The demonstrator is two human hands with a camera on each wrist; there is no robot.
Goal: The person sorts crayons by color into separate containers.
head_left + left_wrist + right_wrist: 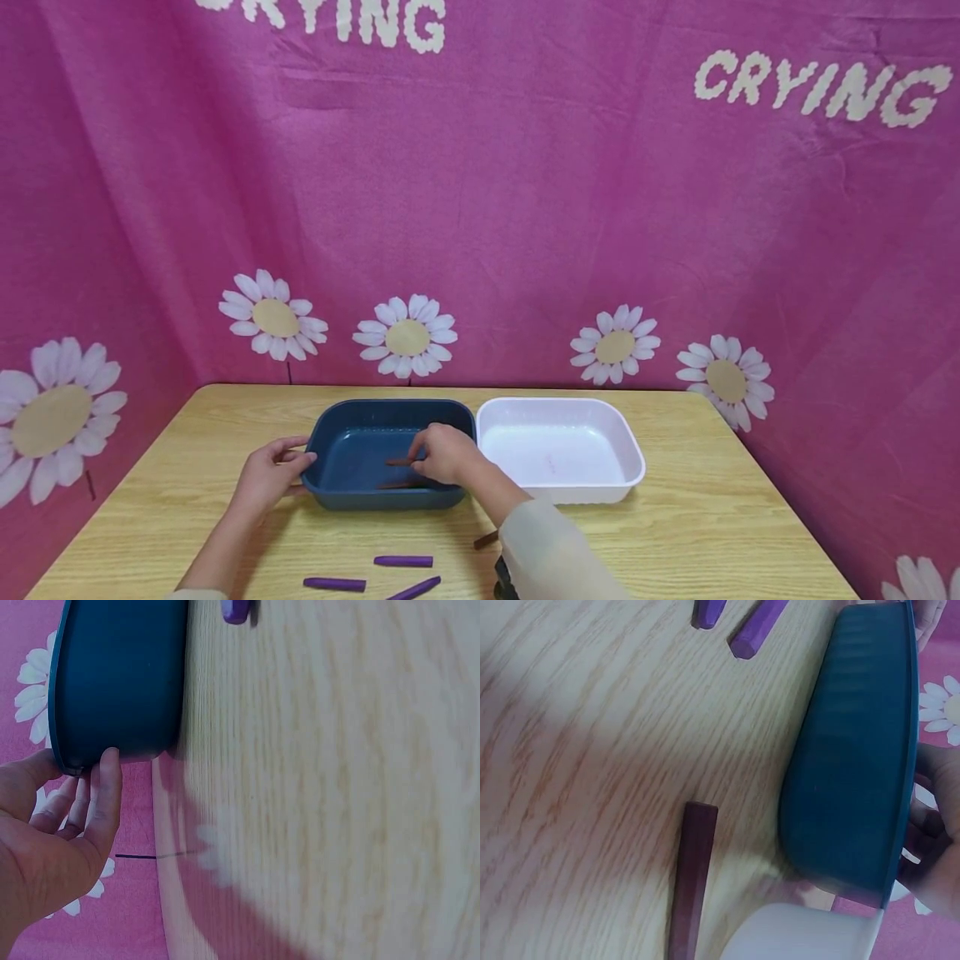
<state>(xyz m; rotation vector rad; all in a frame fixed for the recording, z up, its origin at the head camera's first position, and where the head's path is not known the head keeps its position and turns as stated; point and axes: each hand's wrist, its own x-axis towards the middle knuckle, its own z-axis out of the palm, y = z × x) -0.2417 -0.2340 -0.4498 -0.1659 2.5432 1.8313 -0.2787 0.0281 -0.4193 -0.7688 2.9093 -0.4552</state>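
Note:
A dark blue plastic bin stands on the table. My left hand grips its left end, thumb over the rim and fingers against the outer wall, as the left wrist view also shows. Inside the bin, my right hand pinches a brown crayon just above the floor. Below it shows a dark brown streak; I cannot tell whether it is another crayon or a reflection. In the right wrist view the bin's wall hides the right fingertips. Another brown crayon lies on the table, partly behind the right sleeve in the head view.
Against the blue bin's right side stands a white bin. Three purple crayons, one of them a level purple crayon, lie on the table in front. A pink flowered cloth hangs behind and at both sides.

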